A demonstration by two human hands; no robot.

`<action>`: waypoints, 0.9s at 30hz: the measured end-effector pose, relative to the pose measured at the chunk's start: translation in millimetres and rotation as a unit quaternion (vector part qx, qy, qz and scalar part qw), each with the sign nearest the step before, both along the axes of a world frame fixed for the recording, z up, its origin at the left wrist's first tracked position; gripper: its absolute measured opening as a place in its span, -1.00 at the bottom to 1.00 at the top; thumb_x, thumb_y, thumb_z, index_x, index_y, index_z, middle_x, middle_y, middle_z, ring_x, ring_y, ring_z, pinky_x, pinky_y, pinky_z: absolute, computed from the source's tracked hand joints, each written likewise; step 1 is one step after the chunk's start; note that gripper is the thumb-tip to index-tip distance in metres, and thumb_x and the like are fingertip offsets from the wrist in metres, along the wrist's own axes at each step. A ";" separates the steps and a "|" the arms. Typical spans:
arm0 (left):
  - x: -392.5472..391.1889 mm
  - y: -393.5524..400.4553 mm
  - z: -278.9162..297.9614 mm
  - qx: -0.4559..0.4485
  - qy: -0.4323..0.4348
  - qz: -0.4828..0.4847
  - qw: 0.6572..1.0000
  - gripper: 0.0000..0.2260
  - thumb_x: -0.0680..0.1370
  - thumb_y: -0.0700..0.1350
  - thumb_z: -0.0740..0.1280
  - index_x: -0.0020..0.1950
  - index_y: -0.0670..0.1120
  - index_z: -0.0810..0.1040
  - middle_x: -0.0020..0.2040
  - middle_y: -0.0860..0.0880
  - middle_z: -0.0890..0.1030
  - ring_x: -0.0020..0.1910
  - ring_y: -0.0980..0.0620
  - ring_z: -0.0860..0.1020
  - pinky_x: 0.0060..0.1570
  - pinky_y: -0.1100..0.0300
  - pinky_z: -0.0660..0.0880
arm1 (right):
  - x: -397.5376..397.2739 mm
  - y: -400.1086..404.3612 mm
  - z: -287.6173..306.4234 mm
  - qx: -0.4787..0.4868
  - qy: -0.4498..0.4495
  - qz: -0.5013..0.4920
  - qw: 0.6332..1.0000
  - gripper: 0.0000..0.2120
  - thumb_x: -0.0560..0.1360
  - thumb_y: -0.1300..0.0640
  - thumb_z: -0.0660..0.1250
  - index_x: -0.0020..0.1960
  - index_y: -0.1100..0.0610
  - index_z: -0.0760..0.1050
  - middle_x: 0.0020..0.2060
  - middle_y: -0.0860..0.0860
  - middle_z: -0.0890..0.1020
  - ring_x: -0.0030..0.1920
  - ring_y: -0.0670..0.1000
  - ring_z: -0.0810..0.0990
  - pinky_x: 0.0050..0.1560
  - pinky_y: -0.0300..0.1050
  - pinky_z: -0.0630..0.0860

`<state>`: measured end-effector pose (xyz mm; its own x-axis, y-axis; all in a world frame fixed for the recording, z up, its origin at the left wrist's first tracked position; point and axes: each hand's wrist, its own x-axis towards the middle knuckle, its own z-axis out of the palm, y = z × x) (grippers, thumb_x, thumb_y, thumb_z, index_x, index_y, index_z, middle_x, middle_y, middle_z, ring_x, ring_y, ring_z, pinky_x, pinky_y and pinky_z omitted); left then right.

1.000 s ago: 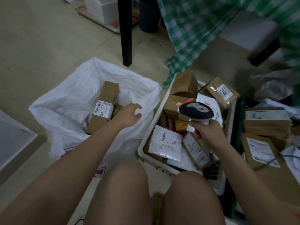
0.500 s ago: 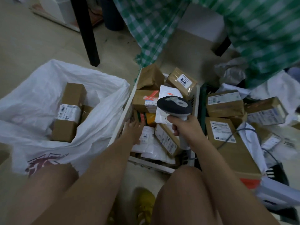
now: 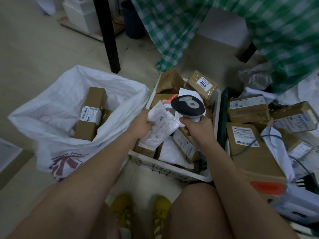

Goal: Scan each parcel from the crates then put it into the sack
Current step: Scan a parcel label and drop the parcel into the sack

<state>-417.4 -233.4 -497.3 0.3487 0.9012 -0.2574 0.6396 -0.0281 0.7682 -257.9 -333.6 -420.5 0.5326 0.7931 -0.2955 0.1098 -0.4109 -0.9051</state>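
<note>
My left hand (image 3: 142,124) grips a white plastic-bag parcel (image 3: 161,125) and holds it lifted above the white crate (image 3: 170,171). My right hand (image 3: 198,127) holds a black and grey barcode scanner (image 3: 189,106) by its handle, its head just right of and above the parcel. The crate holds several brown boxes and white bags. To the left an open white sack (image 3: 57,118) lies on the floor with a long brown box (image 3: 91,114) inside it.
A dark crate (image 3: 224,107) to the right is piled with brown boxes (image 3: 248,109). A scanner cable (image 3: 255,144) trails over them. A black table leg (image 3: 110,35) and a green checked cloth (image 3: 172,31) stand behind. My knees and yellow shoes (image 3: 141,214) fill the foreground.
My left hand left the sack, reached into the white crate and lifted out a white bag parcel. The scanner in my right hand stayed over the crate.
</note>
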 end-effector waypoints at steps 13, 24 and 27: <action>-67.3 -62.3 104.9 -0.061 -0.257 0.179 0.948 -0.71 0.61 -0.20 0.25 0.34 -0.16 0.44 0.20 -0.06 0.57 0.12 -0.03 0.56 0.04 0.10 0.48 | -54.3 -41.3 40.6 0.125 0.032 -0.079 0.989 -0.80 0.39 0.01 0.49 -0.11 -0.11 0.47 -0.08 -0.10 0.65 0.01 0.06 0.62 0.10 0.07 0.57; -87.0 -35.3 87.2 -0.117 -0.289 0.159 0.937 -0.80 0.65 -0.04 0.18 0.18 0.02 0.55 0.20 0.00 0.62 0.24 -0.03 0.53 0.34 -0.10 0.37 | -63.8 8.6 10.6 0.082 -0.002 -0.012 0.997 -0.78 0.38 0.13 0.50 -0.05 -0.01 0.51 -0.17 -0.09 0.62 -0.11 -0.08 0.59 -0.02 -0.08 0.55; -85.4 -25.9 80.2 -0.117 -0.291 0.172 0.934 -0.78 0.67 -0.10 0.13 0.20 0.05 0.53 0.19 0.03 0.61 0.20 0.03 0.54 0.24 0.07 0.41 | -63.4 13.8 11.5 0.092 -0.032 0.000 0.995 -0.85 0.42 0.05 0.47 -0.14 -0.03 0.48 -0.21 -0.07 0.62 -0.15 -0.07 0.58 -0.10 -0.11 0.51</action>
